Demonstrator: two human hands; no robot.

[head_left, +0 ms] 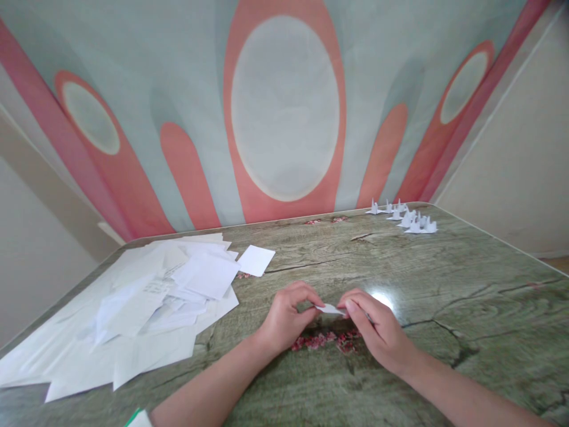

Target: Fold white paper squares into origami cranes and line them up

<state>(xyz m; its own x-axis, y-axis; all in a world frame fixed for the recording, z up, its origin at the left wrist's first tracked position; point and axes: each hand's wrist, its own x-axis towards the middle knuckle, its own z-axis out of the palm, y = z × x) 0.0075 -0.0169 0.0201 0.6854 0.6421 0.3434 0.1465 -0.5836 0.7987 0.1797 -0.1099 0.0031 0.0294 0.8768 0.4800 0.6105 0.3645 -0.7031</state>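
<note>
Forearms (217, 379) lead to my left hand (283, 315) and right hand (380, 329), together pinching a seemingly part-folded paper (329, 309), with finished-looking paper figures (416, 226) standing beyond and loose sheets (208, 274) lying flat.

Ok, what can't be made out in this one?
All head view:
Small paper: ends hidden by the left hand and right hand.
Handwriting on the paper pile: too small to read.
Paper figures: too small, overlapping to count.
White-and-green item: cut off by bottom edge.
</note>
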